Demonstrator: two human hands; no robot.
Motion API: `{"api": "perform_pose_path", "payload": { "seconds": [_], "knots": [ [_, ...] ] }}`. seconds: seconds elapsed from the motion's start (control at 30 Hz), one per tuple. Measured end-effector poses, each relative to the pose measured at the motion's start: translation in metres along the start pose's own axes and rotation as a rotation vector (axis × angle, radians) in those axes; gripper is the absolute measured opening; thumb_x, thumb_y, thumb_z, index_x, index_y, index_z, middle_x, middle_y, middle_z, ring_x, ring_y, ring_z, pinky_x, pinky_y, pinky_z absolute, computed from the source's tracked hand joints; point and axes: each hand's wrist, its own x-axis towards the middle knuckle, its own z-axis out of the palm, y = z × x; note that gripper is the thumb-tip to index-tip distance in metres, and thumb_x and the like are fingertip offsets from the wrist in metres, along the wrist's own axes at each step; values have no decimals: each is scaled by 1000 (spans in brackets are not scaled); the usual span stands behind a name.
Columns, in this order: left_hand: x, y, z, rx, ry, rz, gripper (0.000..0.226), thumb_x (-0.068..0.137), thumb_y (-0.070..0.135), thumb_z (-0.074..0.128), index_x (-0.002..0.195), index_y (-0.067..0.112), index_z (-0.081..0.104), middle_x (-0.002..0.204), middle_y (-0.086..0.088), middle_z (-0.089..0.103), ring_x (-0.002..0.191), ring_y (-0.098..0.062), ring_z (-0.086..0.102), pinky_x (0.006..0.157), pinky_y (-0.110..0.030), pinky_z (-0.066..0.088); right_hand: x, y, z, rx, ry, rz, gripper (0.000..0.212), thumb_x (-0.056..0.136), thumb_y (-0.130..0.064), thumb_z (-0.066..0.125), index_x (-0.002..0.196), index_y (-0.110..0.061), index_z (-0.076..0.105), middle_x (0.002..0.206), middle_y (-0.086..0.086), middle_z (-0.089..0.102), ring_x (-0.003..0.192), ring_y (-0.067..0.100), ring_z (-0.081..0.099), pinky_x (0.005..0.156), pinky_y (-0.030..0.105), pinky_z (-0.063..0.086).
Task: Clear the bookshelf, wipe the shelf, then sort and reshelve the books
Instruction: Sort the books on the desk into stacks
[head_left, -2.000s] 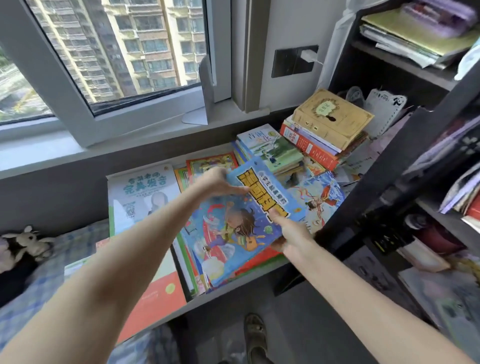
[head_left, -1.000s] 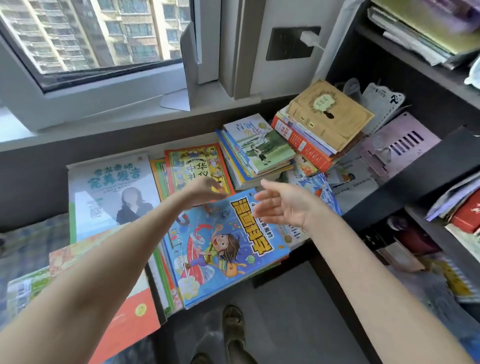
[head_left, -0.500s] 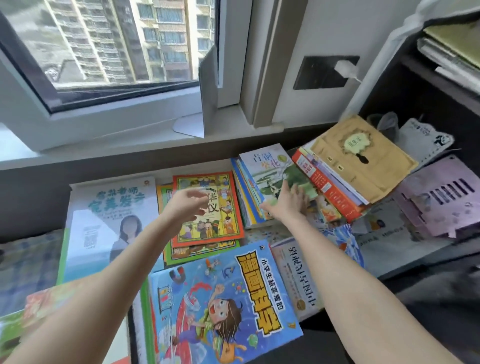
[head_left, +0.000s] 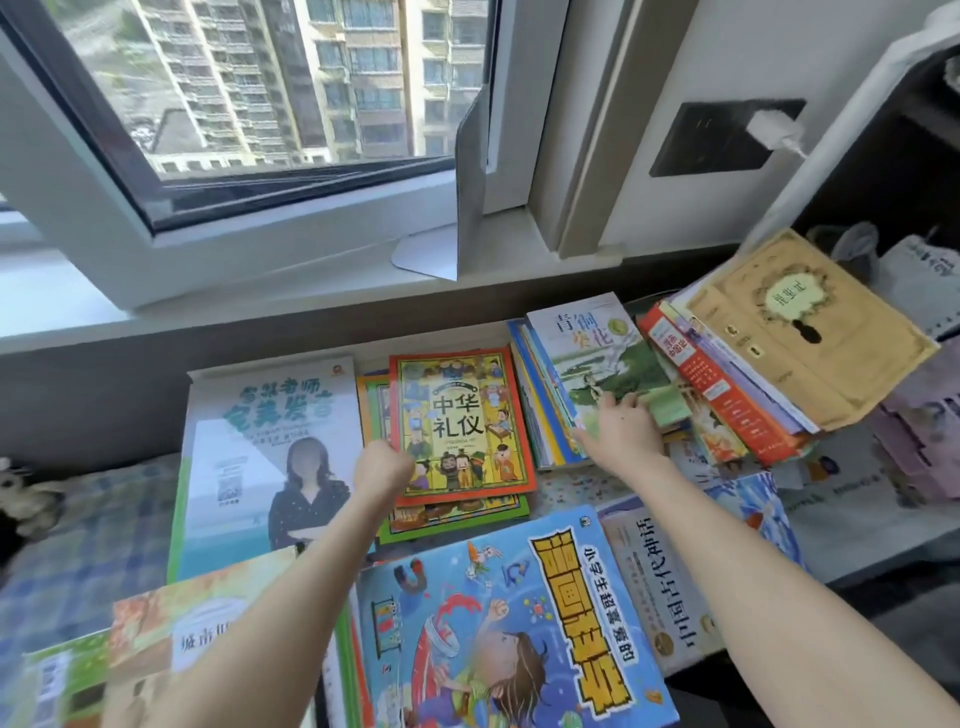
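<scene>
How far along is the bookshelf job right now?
Clearing looks done: books lie in piles by the window, like the blue comic in front. Sorting is in hand: the left hand is at the red-bordered book, grip unclear, and the right hand rests on the green book. Reshelving is left; whether wiping happened doesn't show.

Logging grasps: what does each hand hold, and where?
Left hand grips red-bordered book, lower-left edge; right hand rests on green-covered book, near end; grip unclear.
</scene>
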Motion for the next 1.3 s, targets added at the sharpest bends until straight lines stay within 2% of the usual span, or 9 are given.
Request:
{"api": "perform_pose_path", "payload": {
  "seconds": [0.13, 0.23, 0.47, 0.6, 0.7, 0.97, 1.17, 1.23, 1.3],
  "knots": [
    [11, 2, 22, 169, 59, 16, 28, 88, 26, 63, 71, 4, 54, 79, -10, 60, 76, -27, 57, 53, -29, 42, 6, 3, 6, 22, -45, 24, 75, 93, -53, 47, 142, 1, 30, 140, 33, 39, 128, 42, 43, 98, 43, 45],
    [19, -1, 34, 191, 111, -16, 30, 78, 14, 72, 99, 1, 56, 99, -18, 63, 89, -31, 61, 65, -36, 52, 7, 1, 9, 7, -36, 18, 73, 93, -52, 48, 140, 2, 32, 138, 32, 43, 128, 41, 43, 99, 43, 45],
    [15, 7, 28, 229, 18, -89, 23, 82, 9, 68, 103, 2, 61, 99, -12, 66, 91, -28, 63, 70, -34, 55, 6, -1, 5, -73, -77, 2, 70, 100, -43, 39, 147, 2, 16, 140, 39, 35, 133, 45, 37, 104, 45, 39],
    [8, 17, 33, 374, 39, -122, 79, 73, 44, 79, 128, 1, 43, 129, -18, 45, 118, -31, 46, 90, -39, 48, 7, -9, 6, -100, -125, 18, 71, 99, -26, 39, 151, -1, -1, 137, 50, 27, 135, 54, 27, 107, 49, 33],
    [4, 25, 45, 401, 73, -74, 100, 69, 45, 82, 139, -1, 28, 134, -20, 41, 123, -32, 43, 93, -40, 45, 3, -11, 8, -107, -143, 27, 75, 95, -11, 45, 151, -2, -5, 136, 52, 24, 134, 57, 25, 101, 49, 40],
    [10, 16, 39, 191, 21, -81, 68, 84, 4, 59, 137, -4, 18, 97, -15, 63, 92, -32, 62, 84, -44, 53, -13, 3, -15, -57, 52, -48, 61, 90, 6, 42, 146, -7, 24, 93, 17, 64, 79, 30, 57, 57, 33, 40],
    [-7, 12, 0, 446, 107, -8, 54, 86, 26, 64, 128, 3, 41, 129, -21, 44, 117, -35, 46, 99, -42, 41, -38, -9, -35, 200, 293, 114, 33, 95, 1, 45, 127, -8, 48, 83, 11, 64, 70, 26, 53, 53, 29, 35],
    [-21, 30, -7, 256, -7, 193, 61, 85, 46, 65, 126, 3, 49, 129, -17, 51, 116, -31, 51, 96, -39, 46, -51, -14, -48, 305, 420, 142, 27, 97, -4, 49, 123, -7, 52, 90, 12, 67, 70, 24, 51, 56, 29, 34],
    [-46, 61, -15, -263, -369, 271, 76, 78, 63, 60, 128, 6, 51, 126, -12, 57, 111, -26, 58, 95, -38, 50, -65, -22, -61, 384, 534, 113, 24, 96, -7, 53, 120, -4, 56, 91, 12, 68, 70, 23, 52, 57, 27, 32]
  ]
}}
